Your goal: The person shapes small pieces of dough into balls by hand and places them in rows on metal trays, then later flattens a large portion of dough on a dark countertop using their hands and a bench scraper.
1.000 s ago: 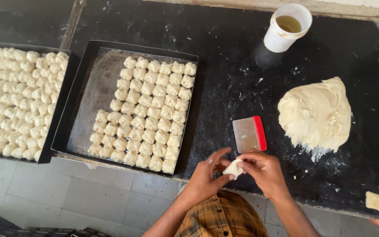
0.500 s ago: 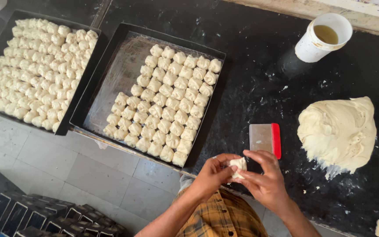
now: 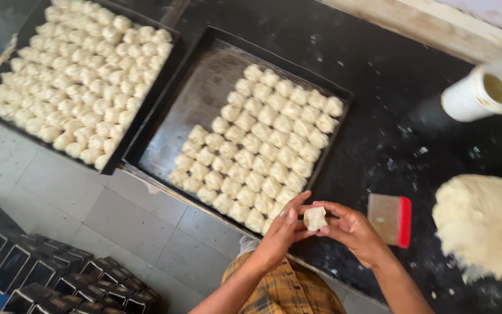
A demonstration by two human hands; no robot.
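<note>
A small pale dough piece (image 3: 315, 218) is pinched between my left hand (image 3: 283, 231) and my right hand (image 3: 352, 231), just off the near right corner of a black baking tray (image 3: 187, 110). That tray holds several rows of shaped dough pieces (image 3: 262, 151) on its right part; its left part is bare metal. To the right of my hands lies a metal scraper with a red handle (image 3: 391, 218) on the dark counter. A large mound of dough (image 3: 486, 224) sits further right.
A second black tray (image 3: 136, 127) packed with dough pieces sits at the far left. A white cup of yellowish liquid (image 3: 486, 90) stands at the back right. Below the counter edge is a tiled floor (image 3: 88, 203) with stacked black loaf tins (image 3: 42, 273).
The view has shifted left and closer. My hands have kept working the dough piece and have moved nearer to the tray's corner. Scraper and mound are unmoved.
</note>
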